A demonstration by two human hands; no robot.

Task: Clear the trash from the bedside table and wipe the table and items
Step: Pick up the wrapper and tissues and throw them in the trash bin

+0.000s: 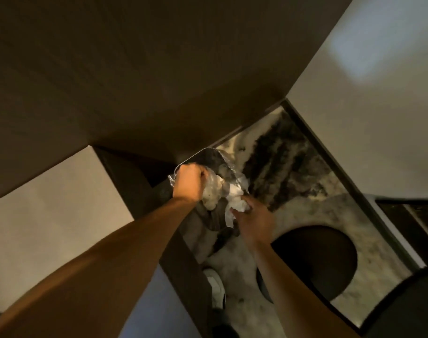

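Observation:
The bedside table point(305, 184) has a mottled black-and-white marble top with a dark frame. Over its left part my left hand point(188, 182) is closed on the edge of a clear plastic container point(214, 157) that holds crumpled trash point(214, 191). My right hand point(255, 222) is just right of it, with its fingers pinched on a crumpled white tissue point(234, 206) that hangs at the container's lower edge. The lighting is dim and the container's lower half is hidden behind the tissue and my hands.
A dark round lampshade point(315, 262) covers the near right part of the table. A small white object point(217, 287) lies at the table's near left edge. A pale bed surface point(56, 211) sits to the left, with a brown panel point(134, 69) behind it.

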